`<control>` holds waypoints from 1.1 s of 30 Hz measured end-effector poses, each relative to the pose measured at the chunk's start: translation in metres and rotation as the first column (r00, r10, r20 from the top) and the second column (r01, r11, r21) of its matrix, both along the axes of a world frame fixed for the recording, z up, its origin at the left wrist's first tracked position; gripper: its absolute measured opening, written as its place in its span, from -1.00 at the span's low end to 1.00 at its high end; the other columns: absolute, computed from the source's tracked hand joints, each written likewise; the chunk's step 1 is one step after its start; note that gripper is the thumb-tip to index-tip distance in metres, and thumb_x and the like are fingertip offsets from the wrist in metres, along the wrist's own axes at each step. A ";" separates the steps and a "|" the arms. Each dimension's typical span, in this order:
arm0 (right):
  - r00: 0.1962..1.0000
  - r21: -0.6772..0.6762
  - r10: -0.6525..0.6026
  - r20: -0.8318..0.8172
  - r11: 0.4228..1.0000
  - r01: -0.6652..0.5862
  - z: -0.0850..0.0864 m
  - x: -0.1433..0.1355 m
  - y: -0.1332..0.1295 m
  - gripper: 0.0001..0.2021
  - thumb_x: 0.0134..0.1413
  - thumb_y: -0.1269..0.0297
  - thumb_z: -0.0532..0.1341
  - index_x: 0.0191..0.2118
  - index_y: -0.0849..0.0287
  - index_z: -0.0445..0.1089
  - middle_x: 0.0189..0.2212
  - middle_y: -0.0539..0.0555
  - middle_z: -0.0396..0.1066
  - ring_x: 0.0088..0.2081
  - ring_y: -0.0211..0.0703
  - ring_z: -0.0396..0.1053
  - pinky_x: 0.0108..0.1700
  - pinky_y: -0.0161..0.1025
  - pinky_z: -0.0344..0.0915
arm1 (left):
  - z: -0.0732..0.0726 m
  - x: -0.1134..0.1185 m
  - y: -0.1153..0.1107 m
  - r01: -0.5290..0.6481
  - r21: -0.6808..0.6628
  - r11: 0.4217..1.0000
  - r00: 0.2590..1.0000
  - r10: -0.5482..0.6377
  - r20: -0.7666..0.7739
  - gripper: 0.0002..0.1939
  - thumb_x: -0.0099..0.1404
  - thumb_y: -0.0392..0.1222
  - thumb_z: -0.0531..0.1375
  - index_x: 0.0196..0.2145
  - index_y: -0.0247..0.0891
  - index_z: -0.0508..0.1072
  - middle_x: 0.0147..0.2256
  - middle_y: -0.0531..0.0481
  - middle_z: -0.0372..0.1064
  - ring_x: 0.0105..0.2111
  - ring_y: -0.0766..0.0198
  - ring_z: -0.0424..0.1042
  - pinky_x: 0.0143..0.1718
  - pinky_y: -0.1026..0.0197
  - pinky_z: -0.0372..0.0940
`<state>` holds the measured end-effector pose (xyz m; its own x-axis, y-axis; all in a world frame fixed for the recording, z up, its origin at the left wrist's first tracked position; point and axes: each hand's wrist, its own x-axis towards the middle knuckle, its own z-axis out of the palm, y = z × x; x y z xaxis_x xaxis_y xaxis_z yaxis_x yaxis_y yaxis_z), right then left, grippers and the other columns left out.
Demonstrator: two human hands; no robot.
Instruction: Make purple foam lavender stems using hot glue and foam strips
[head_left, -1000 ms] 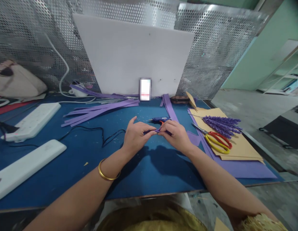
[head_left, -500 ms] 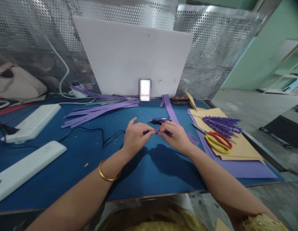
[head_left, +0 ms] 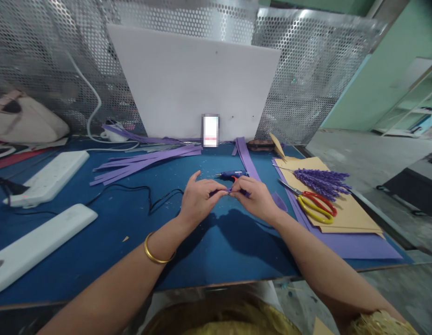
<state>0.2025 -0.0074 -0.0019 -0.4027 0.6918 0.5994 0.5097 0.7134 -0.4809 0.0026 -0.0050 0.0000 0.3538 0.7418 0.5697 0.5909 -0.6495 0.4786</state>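
Between the fingertips of both hands is a small purple piece (head_left: pixel 229 190), mostly covered by the fingers. My left hand (head_left: pixel 201 197) pinches its left end, with one finger raised away from the rest. My right hand (head_left: pixel 252 196) pinches the other end, its fingers curled in. Just behind the hands lies a blue glue gun (head_left: pixel 233 174), partly hidden by my right hand. A long purple strip (head_left: pixel 248 160) runs back from there. Beside my right wrist lies a purple scrap (head_left: pixel 280 203).
Purple strips (head_left: pixel 142 163) lie at the back left, near white power strips (head_left: pixel 50 179) and a black cord. A phone (head_left: pixel 210 130) leans on a white board (head_left: pixel 198 79). Scissors (head_left: pixel 315 205) and purple flower stems (head_left: pixel 320 181) rest on tan sheets (head_left: pixel 355 214) at right.
Both hands have stayed almost in place, still pinching the small purple piece. The left hand has shifted very slightly to the right in view.
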 end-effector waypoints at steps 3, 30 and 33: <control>1.000 -0.014 -0.009 0.017 1.000 0.010 0.002 0.002 0.001 -0.86 0.19 0.40 0.21 -0.41 0.12 0.35 -0.38 0.05 0.46 -0.31 -0.16 0.41 -0.21 -0.21 0.29 | -0.001 0.000 0.002 0.012 -0.033 0.999 1.000 -0.012 0.007 -0.83 0.32 -0.13 0.23 -0.40 -0.09 0.60 -0.33 0.10 0.62 -0.29 0.22 0.56 0.33 -0.14 -0.12; 0.975 -0.051 -0.224 -0.007 0.973 0.223 0.011 0.025 0.013 -0.84 0.18 0.30 0.21 -0.44 0.11 0.34 -0.48 -0.01 0.37 -0.43 -0.19 0.27 -0.36 -0.26 0.15 | -0.008 -0.010 0.024 -0.090 -0.435 0.896 0.869 0.284 0.406 -0.76 0.08 0.04 0.33 -0.47 -0.20 0.60 -0.48 0.00 0.55 -0.41 0.17 0.46 -0.29 0.16 0.30; 0.971 -0.047 -0.237 -0.035 0.971 0.235 0.010 0.024 0.013 -0.84 0.18 0.28 0.21 -0.43 0.11 0.34 -0.46 0.00 0.39 -0.40 -0.18 0.30 -0.36 -0.25 0.16 | -0.007 -0.009 0.024 -0.127 -0.480 0.868 0.797 0.378 0.472 -0.74 -0.02 0.03 0.41 -0.52 -0.22 0.58 -0.54 0.03 0.49 -0.48 0.25 0.38 -0.40 0.22 0.24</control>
